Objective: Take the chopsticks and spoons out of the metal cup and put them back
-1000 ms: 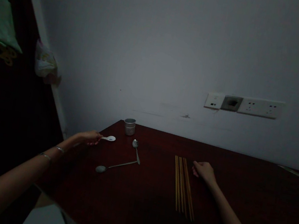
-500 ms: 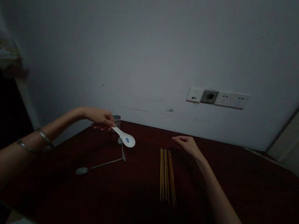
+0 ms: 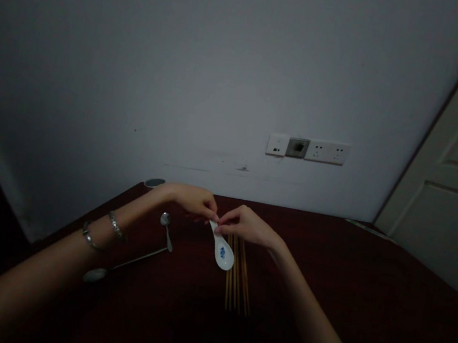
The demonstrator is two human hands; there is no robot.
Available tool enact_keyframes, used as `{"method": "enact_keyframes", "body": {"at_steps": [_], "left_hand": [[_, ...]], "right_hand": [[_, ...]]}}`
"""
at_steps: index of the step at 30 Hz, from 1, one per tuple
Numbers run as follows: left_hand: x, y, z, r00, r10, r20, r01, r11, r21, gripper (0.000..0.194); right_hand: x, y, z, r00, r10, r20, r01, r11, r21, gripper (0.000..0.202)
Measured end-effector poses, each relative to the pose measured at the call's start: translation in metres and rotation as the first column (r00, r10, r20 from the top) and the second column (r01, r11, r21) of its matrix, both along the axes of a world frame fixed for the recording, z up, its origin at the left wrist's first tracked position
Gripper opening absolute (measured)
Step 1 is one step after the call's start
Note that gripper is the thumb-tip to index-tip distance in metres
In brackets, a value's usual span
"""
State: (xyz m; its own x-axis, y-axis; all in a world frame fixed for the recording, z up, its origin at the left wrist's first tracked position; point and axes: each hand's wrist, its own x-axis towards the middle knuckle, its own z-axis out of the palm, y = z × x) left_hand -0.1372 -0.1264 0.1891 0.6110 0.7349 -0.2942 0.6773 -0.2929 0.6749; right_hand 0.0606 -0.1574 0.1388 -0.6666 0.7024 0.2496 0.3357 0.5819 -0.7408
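1. Presently, the left hand (image 3: 195, 200) is pinched on the handle end of a white spoon (image 3: 223, 257) with a blue mark in its bowl.
2. The right hand (image 3: 246, 224) meets that handle from the right, its thumb and forefinger at the same end; I cannot tell whether they are clamped on it.
3. The white spoon slants down, bowl toward the near side, in front of a bundle of chopsticks (image 3: 239, 284); whether it touches them I cannot tell.
4. The chopsticks lie side by side on the dark red desk (image 3: 326, 270), near ends to the right, far ends partly hidden by the right hand.
5. To the left, a short metal spoon (image 3: 165, 219) and a long metal spoon (image 3: 95, 275) form an angle, handle ends meeting.
6. At the far left corner, a cup (image 3: 154, 182) shows only its top above the left forearm, which wears two bracelets (image 3: 115, 226).
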Motion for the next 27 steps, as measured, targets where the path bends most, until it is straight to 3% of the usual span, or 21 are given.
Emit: {"method": "enact_keyframes", "body": {"at_steps": [6, 11, 14, 19, 22, 24, 27], "left_hand": [[0.022, -0.005, 0.004, 0.989, -0.134, -0.060, 0.138, 0.989, 0.056, 0.022], [0.019, 0.018, -0.010, 0.997, 0.003, 0.083, -0.017, 0.985, 0.173, 0.032], [0.013, 0.042, -0.041, 0.976, 0.090, 0.199, -0.131, 0.971, 0.202, 0.043], [0.003, 0.072, -0.124, 0.924, 0.261, 0.279, -0.317, 0.932, 0.175, 0.048], [0.001, 0.077, -0.166, 0.860, 0.391, 0.330, -0.467, 0.862, 0.196, 0.046], [0.000, 0.079, -0.185, 0.820, 0.454, 0.349, -0.538, 0.819, 0.199, 0.045], [0.000, 0.079, -0.198, 0.774, 0.507, 0.379, -0.603, 0.773, 0.198, 0.044]], "right_hand": [[0.007, 0.011, -0.005, 0.997, -0.076, 0.025, 0.076, 0.997, -0.001, 0.021], [0.030, 0.035, -0.020, 0.986, -0.164, 0.002, 0.164, 0.985, -0.052, 0.022], [0.052, 0.055, -0.037, 0.954, -0.297, -0.029, 0.291, 0.947, -0.136, 0.026], [0.081, 0.082, -0.074, 0.876, -0.481, 0.002, 0.471, 0.856, -0.216, 0.027], [0.088, 0.090, -0.093, 0.852, -0.523, 0.014, 0.510, 0.823, -0.251, 0.025], [0.091, 0.093, -0.102, 0.849, -0.528, 0.023, 0.514, 0.816, -0.266, 0.024], [0.093, 0.096, -0.109, 0.844, -0.534, 0.053, 0.524, 0.799, -0.294, 0.023]]}}
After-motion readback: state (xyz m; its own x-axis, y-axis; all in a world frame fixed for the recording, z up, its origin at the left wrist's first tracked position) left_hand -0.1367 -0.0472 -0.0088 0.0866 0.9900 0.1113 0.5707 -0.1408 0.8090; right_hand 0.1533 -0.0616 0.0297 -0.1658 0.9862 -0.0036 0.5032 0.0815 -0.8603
